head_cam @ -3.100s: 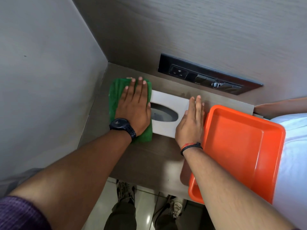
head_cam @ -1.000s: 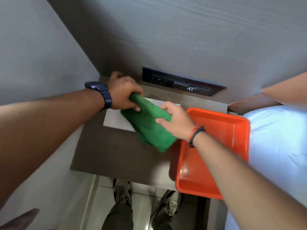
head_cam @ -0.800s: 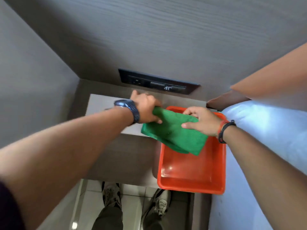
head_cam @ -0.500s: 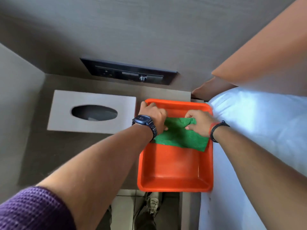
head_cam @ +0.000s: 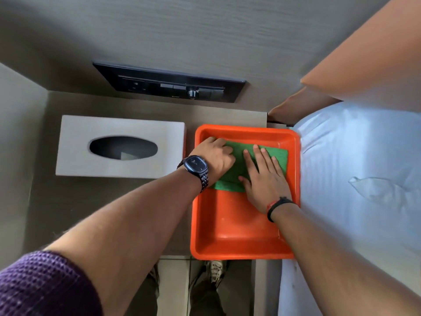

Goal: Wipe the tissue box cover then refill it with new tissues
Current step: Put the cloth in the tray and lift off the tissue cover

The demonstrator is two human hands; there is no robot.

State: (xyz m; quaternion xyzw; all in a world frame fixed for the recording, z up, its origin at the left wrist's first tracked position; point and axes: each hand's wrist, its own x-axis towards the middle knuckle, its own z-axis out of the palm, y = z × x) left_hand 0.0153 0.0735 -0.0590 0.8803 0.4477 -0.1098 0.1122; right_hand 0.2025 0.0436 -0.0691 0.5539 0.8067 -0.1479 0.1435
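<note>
The pale grey tissue box cover (head_cam: pixel 75 156) lies flat on the brown bedside shelf (head_cam: pixel 91 206), its dark oval slot facing up; something pale shows inside the slot. To its right sits an orange tray (head_cam: pixel 239 249) with the folded green cloth (head_cam: pixel 281 158) in its far half. My left hand (head_cam: pixel 216 156) rests on the cloth's left part with fingers curled on it. My right hand (head_cam: pixel 264 176) lies flat on the cloth, fingers spread. No new tissues are in view.
A black switch and socket panel (head_cam: pixel 168 87) is set in the wooden wall behind the shelf. A bed with a white sheet (head_cam: pixel 353 179) and tan headboard (head_cam: pixel 364 53) borders the tray's right side. A grey side wall (head_cam: pixel 16 115) closes the left. The floor and my shoes (head_cam: pixel 215 270) show below.
Both hands carried the green cloth off the tissue box cover and to the right, then laid it down in the orange tray. My right hand flattened onto it. The cover is left uncovered.
</note>
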